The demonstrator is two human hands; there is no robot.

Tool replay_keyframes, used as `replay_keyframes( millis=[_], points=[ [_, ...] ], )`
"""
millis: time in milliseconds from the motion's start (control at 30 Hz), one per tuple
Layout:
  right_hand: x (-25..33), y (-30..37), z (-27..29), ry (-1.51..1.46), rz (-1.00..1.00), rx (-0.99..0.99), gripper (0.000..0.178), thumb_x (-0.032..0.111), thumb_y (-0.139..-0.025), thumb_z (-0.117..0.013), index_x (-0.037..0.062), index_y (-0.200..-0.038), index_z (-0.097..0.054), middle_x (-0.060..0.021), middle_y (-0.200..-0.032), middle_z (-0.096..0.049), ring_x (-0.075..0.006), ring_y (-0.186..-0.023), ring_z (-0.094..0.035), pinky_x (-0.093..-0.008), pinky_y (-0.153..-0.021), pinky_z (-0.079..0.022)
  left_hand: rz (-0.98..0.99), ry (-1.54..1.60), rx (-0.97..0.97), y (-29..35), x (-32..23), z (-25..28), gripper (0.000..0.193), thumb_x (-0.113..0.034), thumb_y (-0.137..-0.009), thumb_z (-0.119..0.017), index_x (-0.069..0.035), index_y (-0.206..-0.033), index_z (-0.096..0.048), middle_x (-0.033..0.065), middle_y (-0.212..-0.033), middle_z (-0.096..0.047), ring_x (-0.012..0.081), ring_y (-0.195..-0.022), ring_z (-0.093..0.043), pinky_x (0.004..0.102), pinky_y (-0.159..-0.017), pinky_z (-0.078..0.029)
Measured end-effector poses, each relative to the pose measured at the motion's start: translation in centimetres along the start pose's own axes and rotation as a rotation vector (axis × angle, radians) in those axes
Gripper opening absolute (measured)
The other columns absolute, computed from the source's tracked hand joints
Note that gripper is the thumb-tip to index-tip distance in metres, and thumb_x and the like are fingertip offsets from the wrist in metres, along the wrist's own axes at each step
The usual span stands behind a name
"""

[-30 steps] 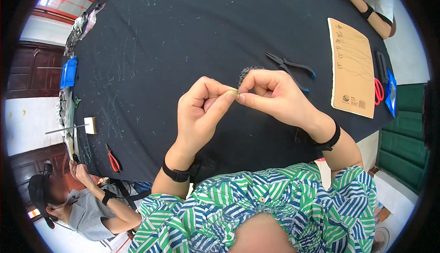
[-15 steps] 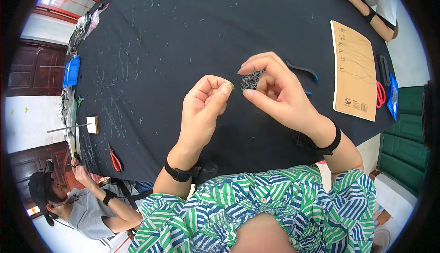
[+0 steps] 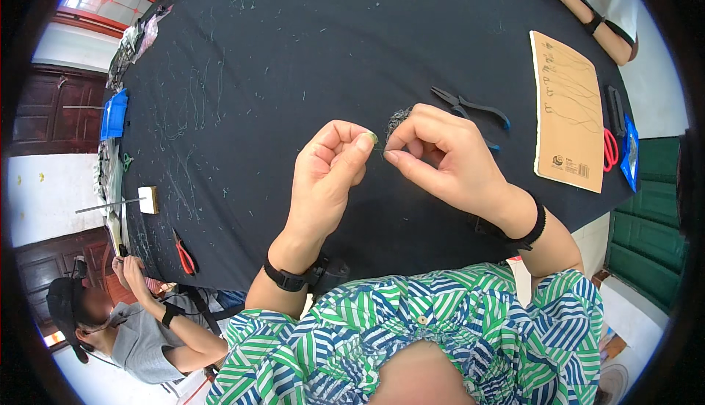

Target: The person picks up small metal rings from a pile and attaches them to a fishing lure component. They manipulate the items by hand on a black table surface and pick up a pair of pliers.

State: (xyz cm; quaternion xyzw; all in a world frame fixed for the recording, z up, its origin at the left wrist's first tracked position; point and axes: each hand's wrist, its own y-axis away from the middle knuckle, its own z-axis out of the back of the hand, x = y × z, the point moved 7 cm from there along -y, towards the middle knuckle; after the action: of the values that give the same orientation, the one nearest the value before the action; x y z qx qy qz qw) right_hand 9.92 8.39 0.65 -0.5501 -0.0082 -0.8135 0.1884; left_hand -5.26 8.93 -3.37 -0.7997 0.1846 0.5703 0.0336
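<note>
Over the black cloth, my left hand (image 3: pixel 327 174) pinches a tiny yellow-green thing (image 3: pixel 372 138) between thumb and forefinger; its kind is too small to tell. My right hand (image 3: pixel 449 157) is closed in a pinch close beside it, thumb against forefinger. A thin dark strand (image 3: pixel 380 151) spans the small gap between the two pinches. Just behind my right fingers lies a heap of small dark wire pieces (image 3: pixel 397 119), partly covered by that hand. Farther right rest pliers (image 3: pixel 461 104) with dark jaws and blue-tipped handles.
A brown card (image 3: pixel 565 137) with thin lines lies at right, beside red-handled scissors (image 3: pixel 610 149) and a blue packet (image 3: pixel 629 157). Red-handled pliers (image 3: pixel 185 256), a white block with a rod (image 3: pixel 149 200) and a blue tray (image 3: pixel 114 115) stand left. Other people work around the table (image 3: pixel 330 45).
My right hand has lowered from over the wire heap, and its spread thumb and forefinger have closed into a pinch beside my left fingertips. The pliers show more fully. My left hand has barely moved.
</note>
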Motion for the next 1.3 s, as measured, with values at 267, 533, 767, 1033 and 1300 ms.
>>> replay_keyframes(
  millis=[267, 533, 767, 1033, 1300],
  points=[
    [0.0, 0.1, 0.2, -0.047, 0.016, -0.05, 0.007, 0.002, -0.082, -0.072, 0.0011, -0.083, -0.065, 0.0, -0.073, -0.051, -0.0067, -0.058, -0.043, -0.024, -0.05, -0.032, 0.016, 0.024, 0.008, 0.0, 0.7, 0.0, 0.012, -0.015, -0.098, -0.062, -0.003, -0.1, -0.061, -0.0094, -0.071, -0.048, -0.0011, -0.058, -0.034, 0.0177, -0.051, -0.025],
    [-0.2, 0.2, 0.2, -0.008, -0.024, -0.039, 0.011, 0.01, -0.083, -0.073, 0.0014, -0.081, -0.067, -0.0029, -0.07, -0.056, -0.0094, -0.057, -0.051, -0.0261, -0.05, -0.039, 0.104, 0.12, 0.036, -0.2, 1.5, -0.2, 0.013, -0.017, -0.099, -0.061, -0.003, -0.099, -0.06, -0.0093, -0.069, -0.045, 0.0001, -0.057, -0.033, 0.0196, -0.05, -0.024],
    [-0.9, 0.1, -0.5, -0.175, -0.172, 0.09, 0.011, 0.012, -0.085, -0.072, 0.0016, -0.083, -0.068, -0.0022, -0.071, -0.058, -0.0085, -0.059, -0.051, -0.0243, -0.052, -0.039, 0.123, 0.218, 0.052, -0.4, 1.8, -0.1, 0.013, -0.017, -0.099, -0.061, -0.004, -0.098, -0.06, -0.0083, -0.068, -0.043, 0.0016, -0.056, -0.03, 0.0208, -0.05, -0.024],
    [-1.3, 0.0, -0.4, -0.123, -0.186, 0.067, 0.015, 0.016, -0.089, -0.068, 0.0011, -0.088, -0.067, -0.0013, -0.071, -0.057, -0.0075, -0.061, -0.051, -0.0243, -0.055, -0.04, 0.13, 0.236, 0.06, -0.4, 1.7, -0.1, 0.014, -0.018, -0.099, -0.062, -0.005, -0.098, -0.06, -0.0085, -0.068, -0.043, 0.0019, -0.056, -0.03, 0.0207, -0.05, -0.024],
    [-1.8, 0.1, -0.6, -0.277, -0.285, 0.104, 0.012, 0.012, -0.088, -0.068, 0.0011, -0.089, -0.066, -0.0004, -0.072, -0.058, -0.0062, -0.063, -0.051, -0.0231, -0.055, -0.04, 0.126, 0.177, 0.057, -0.2, 1.9, -0.3, 0.015, -0.018, -0.099, -0.061, -0.004, -0.099, -0.061, -0.0081, -0.067, -0.045, 0.0016, -0.055, -0.033, 0.0204, -0.05, -0.025]
  ],
)
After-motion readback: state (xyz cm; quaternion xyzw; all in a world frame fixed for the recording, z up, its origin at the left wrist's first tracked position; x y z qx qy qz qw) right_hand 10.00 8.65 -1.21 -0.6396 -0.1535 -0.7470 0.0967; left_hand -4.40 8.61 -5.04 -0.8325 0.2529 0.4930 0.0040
